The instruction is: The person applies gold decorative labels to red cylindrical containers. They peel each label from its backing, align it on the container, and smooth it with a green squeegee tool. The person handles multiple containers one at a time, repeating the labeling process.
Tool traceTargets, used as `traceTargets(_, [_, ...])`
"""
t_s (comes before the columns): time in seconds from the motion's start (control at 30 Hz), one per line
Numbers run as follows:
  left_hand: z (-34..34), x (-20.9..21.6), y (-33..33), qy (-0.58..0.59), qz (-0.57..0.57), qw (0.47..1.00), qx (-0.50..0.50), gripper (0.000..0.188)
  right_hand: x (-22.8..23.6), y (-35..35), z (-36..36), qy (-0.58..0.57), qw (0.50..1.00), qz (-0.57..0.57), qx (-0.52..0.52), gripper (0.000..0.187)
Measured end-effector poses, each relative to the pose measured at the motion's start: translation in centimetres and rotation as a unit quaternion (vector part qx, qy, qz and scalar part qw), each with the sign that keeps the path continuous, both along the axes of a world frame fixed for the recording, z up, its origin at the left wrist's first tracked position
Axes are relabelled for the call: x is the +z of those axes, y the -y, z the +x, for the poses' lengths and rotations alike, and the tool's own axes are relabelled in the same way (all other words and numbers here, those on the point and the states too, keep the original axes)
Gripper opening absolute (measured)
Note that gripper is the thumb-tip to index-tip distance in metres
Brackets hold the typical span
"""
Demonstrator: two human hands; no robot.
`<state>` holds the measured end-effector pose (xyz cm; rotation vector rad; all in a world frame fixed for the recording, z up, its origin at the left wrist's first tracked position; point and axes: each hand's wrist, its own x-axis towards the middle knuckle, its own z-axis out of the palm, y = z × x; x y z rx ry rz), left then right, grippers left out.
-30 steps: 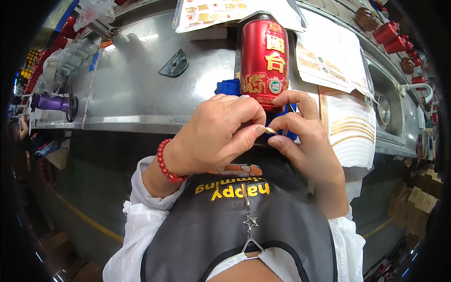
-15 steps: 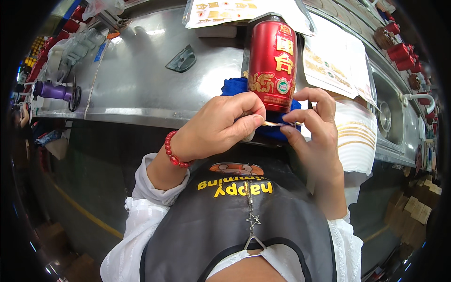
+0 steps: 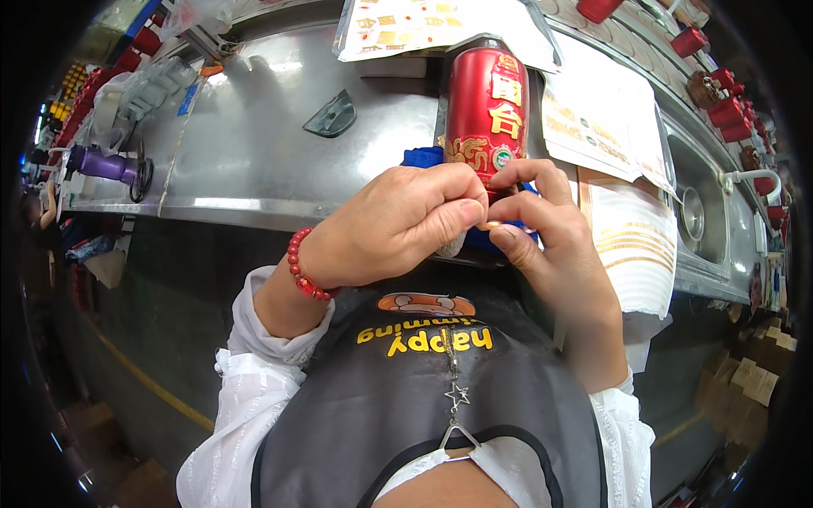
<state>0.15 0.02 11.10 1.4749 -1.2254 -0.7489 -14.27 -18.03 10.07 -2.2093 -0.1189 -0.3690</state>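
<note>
A red bottle [image 3: 484, 102] with gold raised characters and a gold pattern lies on a blue cloth [image 3: 423, 157], its lower end close to my fingers. Just in front of that end, a small thin gold strip [image 3: 489, 226] is stretched between my two hands. My left hand [image 3: 398, 216], with a red bead bracelet at the wrist, pinches one end between thumb and forefinger. Something pale and greyish [image 3: 451, 247] shows under its curled fingers; its kind is unclear. My right hand [image 3: 559, 233] has thumb and forefinger closed at the strip's other end, and its other fingers are bent beside the bottle.
Printed decal sheets [image 3: 593, 110] lie right of the bottle, another sheet [image 3: 406, 27] behind it. A dark translucent scraper-like piece [image 3: 331, 114] rests on the metal table [image 3: 254, 144]. At right are a stack of white gold-striped sheets [image 3: 631, 245] and a sink [image 3: 696, 212]; a purple heat-gun-like tool [image 3: 102, 163] lies left.
My hands have drawn closer together, so less of the gold strip shows. The right hand has shifted left, its fingers now overlapping the bottle's lower end.
</note>
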Motion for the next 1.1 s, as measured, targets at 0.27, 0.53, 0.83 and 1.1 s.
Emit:
traceTargets(0.27, [-0.2, -1.1, 0.0, 0.028, 0.035, 0.999, 0.003, 0.009, 0.3, 0.2, -0.4, -0.041, 0.996, 0.071, -0.028, 0.014])
traceTargets(0.53, [-0.3, -4.5, -0.3, 0.256, -0.059, 0.935, 0.238, 0.039, 0.1, 0.6, -0.7, -0.057, 0.992, 0.084, -0.069, 0.011])
traceTargets(0.83, [-0.4, -6.6, 0.6, 0.491, 0.006, 0.830, 0.263, 0.071, -0.1, 1.7, -1.5, -0.075, 0.991, 0.009, -0.112, 0.011])
traceTargets(1.1, [-2.5, -8.4, 1.9, 0.509, -0.072, 0.812, 0.276, 0.065, -0.6, 2.3, -1.6, -0.045, 0.994, 0.026, -0.093, 0.013])
